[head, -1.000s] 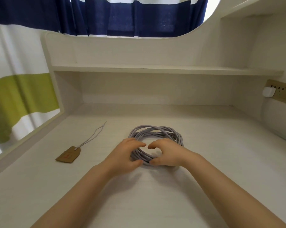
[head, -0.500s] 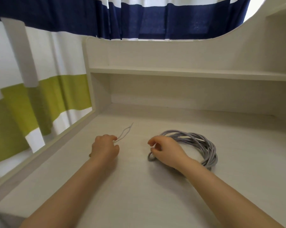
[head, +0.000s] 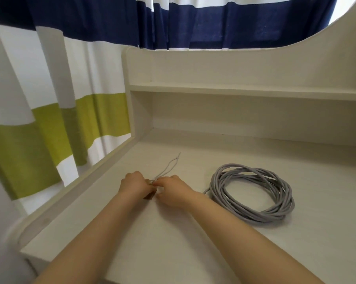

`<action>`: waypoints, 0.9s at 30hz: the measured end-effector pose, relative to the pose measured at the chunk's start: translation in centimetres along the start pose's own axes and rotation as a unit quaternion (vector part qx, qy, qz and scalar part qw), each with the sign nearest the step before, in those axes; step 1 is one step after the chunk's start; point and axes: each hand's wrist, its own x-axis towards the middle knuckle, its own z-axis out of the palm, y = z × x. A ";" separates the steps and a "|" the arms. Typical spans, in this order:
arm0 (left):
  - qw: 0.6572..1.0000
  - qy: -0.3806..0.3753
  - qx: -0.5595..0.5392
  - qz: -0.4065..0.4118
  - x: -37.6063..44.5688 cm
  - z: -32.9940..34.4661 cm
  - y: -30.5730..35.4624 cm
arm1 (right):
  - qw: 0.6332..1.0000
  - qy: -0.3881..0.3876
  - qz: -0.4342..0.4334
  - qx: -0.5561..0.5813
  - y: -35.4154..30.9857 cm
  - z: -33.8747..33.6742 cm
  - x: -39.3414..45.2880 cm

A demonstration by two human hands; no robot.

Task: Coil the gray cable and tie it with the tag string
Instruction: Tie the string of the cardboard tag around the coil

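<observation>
1. At far left, beyond the desk's raised edge: hung a striped curtain, banded white, olive green and navy.
2. Left of centre on the desk: left hand, knuckles up, fingers curled around the brown paper tag; only a corner of the tag visible between the two hands.
3. Directly beside it: right hand, fingertips pinched at the tag string where it met the tag; hands nearly touching.
4. Beyond the hands, toward the back panel: trailed the thin pale string as a narrow loop, flat on the surface.
5. To the right, well apart from both hands: lay the gray cable, already wound in a loose multi-turn ring, flat on the desk, untied, untouched; one strand strayed out at its near-left side.
6. Between string and coil: only bare desktop, nothing blocking.
7. Underneath everything: a pale whitewashed wood-grain top with a raised lip along its left side.
8. At the back: a matching upright panel with one shelf running across, curved upward at the right end.
9. Above the panel: the curtain's navy band across the window.
</observation>
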 end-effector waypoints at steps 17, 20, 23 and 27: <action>0.917 -0.117 -0.353 0.145 -3.5 -1.7 4.9 | 0.763 0.136 0.153 0.613 2.1 -4.6 -3.1; 0.913 -0.175 -0.307 0.205 -4.8 -1.7 6.1 | 0.729 0.165 0.145 0.648 3.2 -6.5 -4.5; 0.901 -0.259 -0.233 0.259 -6.3 -1.4 7.4 | 0.731 0.220 0.123 0.634 4.1 -8.3 -6.1; 0.889 -0.325 -0.165 0.278 -8.1 -0.2 9.2 | 0.758 0.272 0.111 0.582 5.4 -10.0 -8.3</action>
